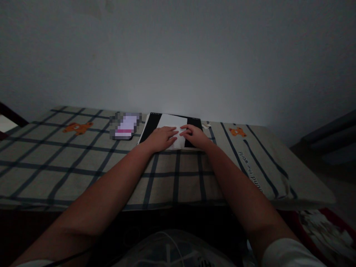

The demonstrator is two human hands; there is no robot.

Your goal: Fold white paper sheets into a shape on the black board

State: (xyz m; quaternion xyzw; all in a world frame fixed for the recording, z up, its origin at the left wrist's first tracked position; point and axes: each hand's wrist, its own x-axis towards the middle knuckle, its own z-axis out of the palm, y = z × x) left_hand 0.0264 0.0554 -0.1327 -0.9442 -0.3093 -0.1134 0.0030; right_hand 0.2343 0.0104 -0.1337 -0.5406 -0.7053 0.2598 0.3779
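Observation:
A white sheet of paper (172, 120) lies on a black board-like pad (194, 124) with a row of small holes or marks along its far edge. My left hand (163, 138) rests flat on the left part of the paper, fingers stretched toward the right. Opposite it, my right hand (195, 135) touches the paper's right part, with fingers slightly bent and apart. Small creases show in the paper between the two hands. Neither hand has anything visible in its grip.
A smartphone (126, 126), partly pixelated, lies left of the pad on the checked tablecloth (178, 174). Small whitish scraps (206, 125) sit just right of the pad. A plain wall (178, 66) rises behind the table. On the floor at right stands a red bin (335, 218) with pale contents.

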